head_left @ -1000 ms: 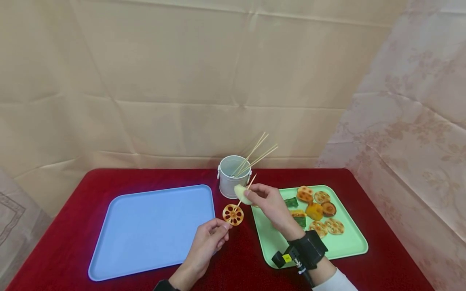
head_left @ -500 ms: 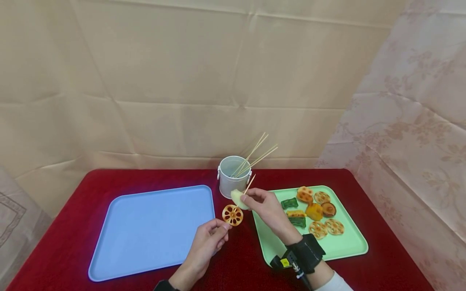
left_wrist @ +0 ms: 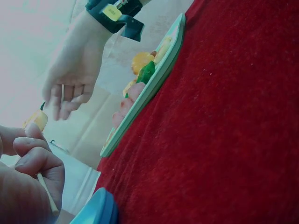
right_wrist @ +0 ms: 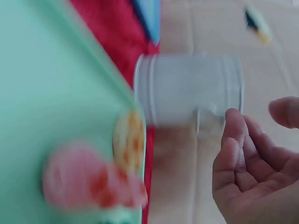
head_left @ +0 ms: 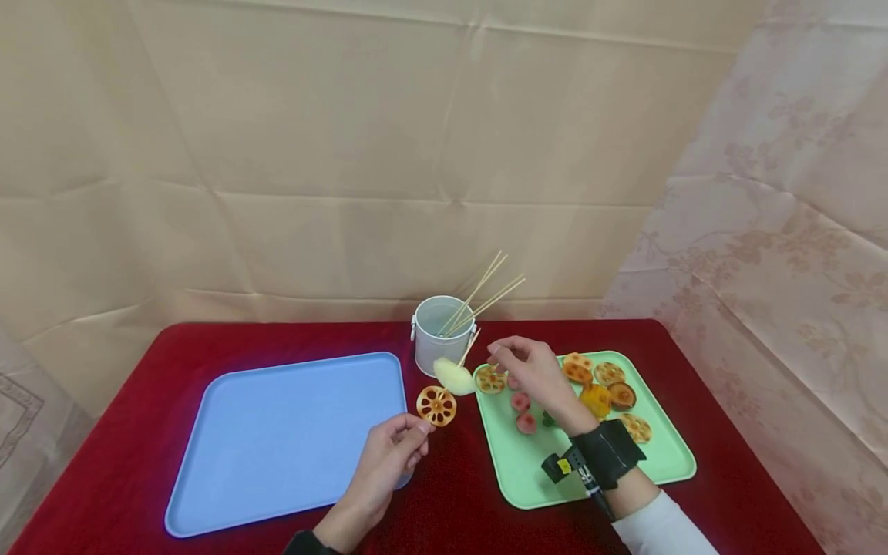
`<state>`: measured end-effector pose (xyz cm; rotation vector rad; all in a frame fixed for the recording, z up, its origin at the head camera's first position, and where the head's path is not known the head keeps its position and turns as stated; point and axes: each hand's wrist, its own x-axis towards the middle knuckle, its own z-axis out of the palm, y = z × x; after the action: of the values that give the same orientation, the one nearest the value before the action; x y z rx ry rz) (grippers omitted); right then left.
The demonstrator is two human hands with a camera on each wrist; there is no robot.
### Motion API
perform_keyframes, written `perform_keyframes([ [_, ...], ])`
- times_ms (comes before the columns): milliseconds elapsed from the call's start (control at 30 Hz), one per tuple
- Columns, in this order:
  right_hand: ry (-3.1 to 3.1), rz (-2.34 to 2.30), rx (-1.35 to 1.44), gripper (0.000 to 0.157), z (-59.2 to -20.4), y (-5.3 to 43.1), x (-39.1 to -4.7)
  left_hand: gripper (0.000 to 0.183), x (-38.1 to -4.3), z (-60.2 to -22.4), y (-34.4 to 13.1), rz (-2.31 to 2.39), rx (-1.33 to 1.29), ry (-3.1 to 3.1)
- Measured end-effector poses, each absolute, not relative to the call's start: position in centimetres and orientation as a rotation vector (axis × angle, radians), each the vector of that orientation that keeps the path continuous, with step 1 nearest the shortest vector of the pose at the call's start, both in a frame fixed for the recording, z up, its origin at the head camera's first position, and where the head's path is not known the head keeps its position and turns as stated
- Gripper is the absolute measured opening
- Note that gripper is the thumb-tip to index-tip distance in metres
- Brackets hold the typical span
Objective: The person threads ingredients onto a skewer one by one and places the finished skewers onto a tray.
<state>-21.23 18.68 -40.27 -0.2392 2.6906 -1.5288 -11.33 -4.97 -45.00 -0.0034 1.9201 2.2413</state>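
My left hand (head_left: pixel 390 462) pinches a wooden skewer (head_left: pixel 471 346) just below a browned lotus root slice (head_left: pixel 436 406). Above that slice, a pale, whitish-green food slice (head_left: pixel 454 377) is threaded on the same skewer. The skewer's blunt end (left_wrist: pixel 48 196) sticks out under the curled fingers in the left wrist view. To the right of the skewer, my right hand (head_left: pixel 537 378) hovers over the back left of the green tray (head_left: pixel 527 478). It holds nothing; in the right wrist view its thumb (right_wrist: pixel 285 112) stands apart from the loosely bent fingers (right_wrist: pixel 236 126).
A white pail (head_left: pixel 433 354) with several bare skewers leaning out stands behind the hands. On the left lies a blue tray (head_left: pixel 284 447). The green tray bears pink pieces (head_left: pixel 525 422), a mushroom (head_left: pixel 622 395), a yellow piece (head_left: pixel 595 401) and more lotus slices (head_left: pixel 634 428).
The pale slice has slid down the skewer towards the lotus slice. My right hand has let go of it and moved right over the green tray. My left hand has barely moved.
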Motion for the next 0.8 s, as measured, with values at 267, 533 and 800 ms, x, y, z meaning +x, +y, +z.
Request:
perform_keyframes([
  [267,2.953,-1.061,-0.359,0.021,-41.1,19.8,-23.2,0.034,-11.7,-44.6,-5.5,2.262,-0.007,1.922],
  [533,2.989,-0.673,-0.541,0.022,-41.7,19.3,-23.7,0.033,-11.9,-44.3,-5.8,2.254,-0.031,1.947],
  [800,2.999,-0.449,-0.64,0.028,-42.1,18.9,-23.8,0.034,-12.1,-44.5,-6.0,2.257,-0.062,1.938],
])
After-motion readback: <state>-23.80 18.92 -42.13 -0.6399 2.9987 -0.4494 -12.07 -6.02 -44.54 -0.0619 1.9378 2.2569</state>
